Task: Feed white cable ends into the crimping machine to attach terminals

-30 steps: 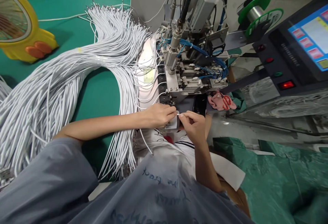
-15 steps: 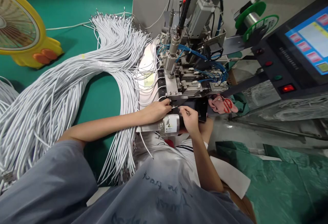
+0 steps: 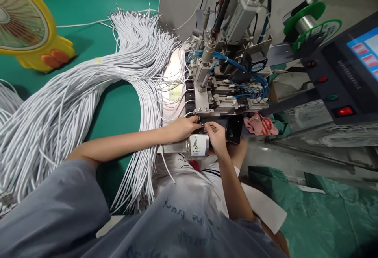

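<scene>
My left hand is closed in a pinch on the end of a white cable at the front edge of the machine. Facing it, my right hand pinches a small metal piece, which looks like a connector. The two sets of fingertips almost meet, and the piece sits between them at the cable's tip. Just below the hands is a clear jar with a white label. Several white cables run into the machine's black holders, left of its cylinders and blue tubes.
A thick bundle of white cables crosses the green table. A yellow fan stands at the left. To the right are a black phone, a pink cloth, a wire spool and a control panel.
My right hand has moved left, so its fingertips now meet the cable end at my left hand. The view has shifted slightly.
</scene>
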Motion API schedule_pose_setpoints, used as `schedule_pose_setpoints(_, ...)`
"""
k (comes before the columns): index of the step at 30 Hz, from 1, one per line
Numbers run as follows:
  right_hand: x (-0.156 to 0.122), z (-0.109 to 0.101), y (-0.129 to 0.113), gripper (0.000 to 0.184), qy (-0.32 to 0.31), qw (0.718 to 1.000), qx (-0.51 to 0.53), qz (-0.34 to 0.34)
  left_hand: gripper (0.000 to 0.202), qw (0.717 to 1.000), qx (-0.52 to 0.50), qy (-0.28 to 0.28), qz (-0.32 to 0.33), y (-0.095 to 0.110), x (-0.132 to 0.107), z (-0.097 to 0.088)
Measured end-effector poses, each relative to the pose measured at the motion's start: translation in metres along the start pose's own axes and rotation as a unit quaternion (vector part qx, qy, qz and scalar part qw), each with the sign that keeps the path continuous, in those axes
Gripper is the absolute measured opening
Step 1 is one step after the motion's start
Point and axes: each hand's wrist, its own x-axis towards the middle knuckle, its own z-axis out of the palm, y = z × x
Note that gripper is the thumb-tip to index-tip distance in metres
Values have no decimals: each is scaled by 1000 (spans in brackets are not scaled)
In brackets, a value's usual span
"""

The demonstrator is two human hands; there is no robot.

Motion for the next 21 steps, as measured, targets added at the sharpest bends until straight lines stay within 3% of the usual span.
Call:
schedule_pose_setpoints(11, 2, 1, 2, 27, -18, 999, 31, 30, 36, 998, 50, -2, 34, -1, 2, -6)
schedule_pose_setpoints(21, -11, 4, 3, 19, 73, 996, 23, -34, 32, 998, 50, -6, 27, -3, 2, -2)
